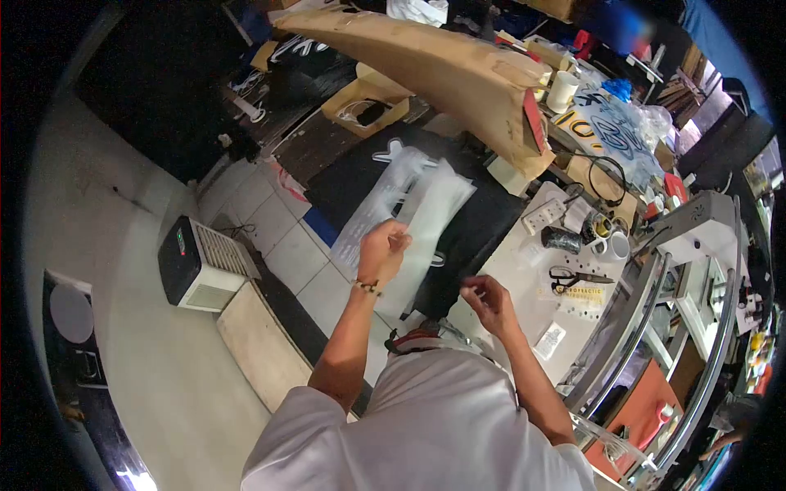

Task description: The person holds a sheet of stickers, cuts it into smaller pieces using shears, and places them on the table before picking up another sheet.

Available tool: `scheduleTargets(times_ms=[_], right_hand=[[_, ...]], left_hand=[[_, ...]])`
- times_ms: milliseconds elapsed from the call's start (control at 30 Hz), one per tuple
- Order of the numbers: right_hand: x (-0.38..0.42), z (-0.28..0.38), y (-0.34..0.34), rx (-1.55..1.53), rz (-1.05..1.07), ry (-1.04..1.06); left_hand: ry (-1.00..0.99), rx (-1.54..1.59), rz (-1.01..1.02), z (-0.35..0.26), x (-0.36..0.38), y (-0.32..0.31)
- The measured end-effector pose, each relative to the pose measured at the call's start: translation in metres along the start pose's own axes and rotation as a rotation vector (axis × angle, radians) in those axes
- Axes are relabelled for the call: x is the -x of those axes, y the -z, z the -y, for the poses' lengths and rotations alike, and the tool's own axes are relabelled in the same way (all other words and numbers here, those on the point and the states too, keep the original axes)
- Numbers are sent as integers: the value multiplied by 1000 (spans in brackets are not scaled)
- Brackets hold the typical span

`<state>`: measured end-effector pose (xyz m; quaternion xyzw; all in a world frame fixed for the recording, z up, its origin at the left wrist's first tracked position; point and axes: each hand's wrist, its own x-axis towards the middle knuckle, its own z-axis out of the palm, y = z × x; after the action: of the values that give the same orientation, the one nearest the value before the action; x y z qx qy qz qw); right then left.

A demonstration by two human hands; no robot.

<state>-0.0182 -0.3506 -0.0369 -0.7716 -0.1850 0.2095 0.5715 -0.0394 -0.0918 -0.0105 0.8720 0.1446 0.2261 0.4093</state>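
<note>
My left hand (383,252), with a beaded bracelet at the wrist, is closed at the edge of a translucent plastic film (430,214). The film lies partly folded over a black cloth (327,182) in front of me. White-edged dark cut-out shapes (393,150) show at the film's far end, and another peeks out at its right side; the film hides the rest. To the right, my right hand (490,304) hovers between the cloth and the pale tabletop, fingers bent and apart, with nothing visible in them.
A long brown paper-wrapped board (426,61) spans the far side. On the right tabletop are black scissors (577,278), a power strip (544,215), mugs (612,245) and small scattered bits. An air cooler (205,263) stands at left. Metal rails (634,327) run along the right.
</note>
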Motion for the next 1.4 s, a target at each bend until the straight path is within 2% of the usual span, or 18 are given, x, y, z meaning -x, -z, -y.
scheduleTargets(times_ms=[67,100,167,300,400,467,533,600,833,900,1200,1400], right_hand=[[-11,7,-11,-426,-93,28],[-14,16,-12,-429,-99,30],[-14,37,-10,-638,-103,24],[-6,29,3,-612,-153,65],[16,19,30,-321,-66,-54],[33,18,46,-238,-61,-69],[49,11,63,-162,25,-51],[60,4,73,-252,-41,-81],[92,2,116,-129,-77,-191],[98,-3,122,71,-70,-179],[125,-12,146,-162,-146,-246],[141,-25,163,-129,-222,-263]], left_hand=[[205,326,164,-14,3,2],[201,325,168,-19,8,-1],[195,529,239,-33,22,-17],[91,652,324,-48,46,-47],[213,815,410,-51,50,-57],[394,917,428,-67,43,-49],[368,881,424,-66,38,-50],[338,839,417,-70,34,-52],[302,886,489,-83,28,-73],[319,883,484,-91,27,-76],[278,810,484,-101,34,-94],[285,798,540,-103,41,-102]])
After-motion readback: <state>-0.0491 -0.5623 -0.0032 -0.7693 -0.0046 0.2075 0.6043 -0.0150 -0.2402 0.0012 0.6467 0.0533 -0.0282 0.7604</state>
